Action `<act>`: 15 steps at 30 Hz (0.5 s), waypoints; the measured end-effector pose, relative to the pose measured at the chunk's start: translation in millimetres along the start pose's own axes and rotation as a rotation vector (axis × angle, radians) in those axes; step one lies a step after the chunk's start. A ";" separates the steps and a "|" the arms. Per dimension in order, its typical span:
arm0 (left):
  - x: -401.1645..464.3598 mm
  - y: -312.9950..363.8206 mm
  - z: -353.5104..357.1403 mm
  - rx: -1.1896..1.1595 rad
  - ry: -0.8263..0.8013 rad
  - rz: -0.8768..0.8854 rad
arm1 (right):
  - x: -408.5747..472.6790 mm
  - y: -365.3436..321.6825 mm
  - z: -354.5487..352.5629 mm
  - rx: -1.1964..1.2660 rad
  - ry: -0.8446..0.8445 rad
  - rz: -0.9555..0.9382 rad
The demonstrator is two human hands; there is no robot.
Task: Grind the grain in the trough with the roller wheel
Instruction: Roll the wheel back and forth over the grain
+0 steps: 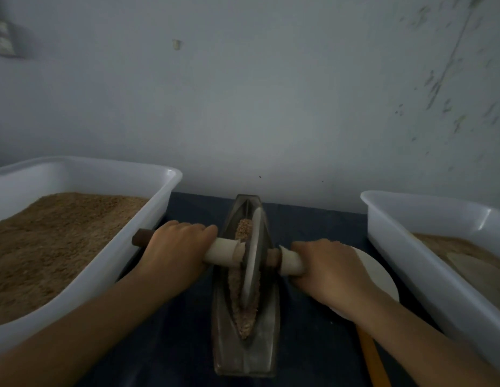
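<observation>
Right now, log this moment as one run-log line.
left hand: grips axle | right hand: grips axle | roller wheel: upright in trough | grain: coarse | step: grinding

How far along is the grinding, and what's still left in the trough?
Set up: grain lies along the trough, with the roller wheel standing in it. In hand: the left hand and right hand grip the axle handles. Left: the grain still looks coarse along the groove, so grinding seems unfinished. Which tub takes the result, I cannot tell.
</observation>
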State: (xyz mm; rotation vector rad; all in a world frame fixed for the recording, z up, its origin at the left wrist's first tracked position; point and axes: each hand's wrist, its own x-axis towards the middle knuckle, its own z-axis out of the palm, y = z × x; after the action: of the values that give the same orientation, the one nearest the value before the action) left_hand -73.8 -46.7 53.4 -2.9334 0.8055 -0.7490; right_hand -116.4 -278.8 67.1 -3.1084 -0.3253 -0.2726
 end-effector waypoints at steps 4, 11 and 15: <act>26.3 -6.3 18.6 0.080 -0.025 -0.082 | 33.1 10.7 13.6 0.005 0.035 0.067; 56.3 -16.0 32.9 0.065 0.016 -0.151 | 67.6 21.4 20.0 -0.024 0.133 0.101; 46.1 -14.1 32.8 0.050 -0.009 -0.138 | 57.6 19.6 22.4 -0.031 0.143 0.074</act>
State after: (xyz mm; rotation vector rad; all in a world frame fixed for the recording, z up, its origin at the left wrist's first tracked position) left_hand -17.5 -60.4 46.8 -2.9690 0.5790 -0.7504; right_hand -53.1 -285.6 55.3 -3.0999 -0.2060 -0.4997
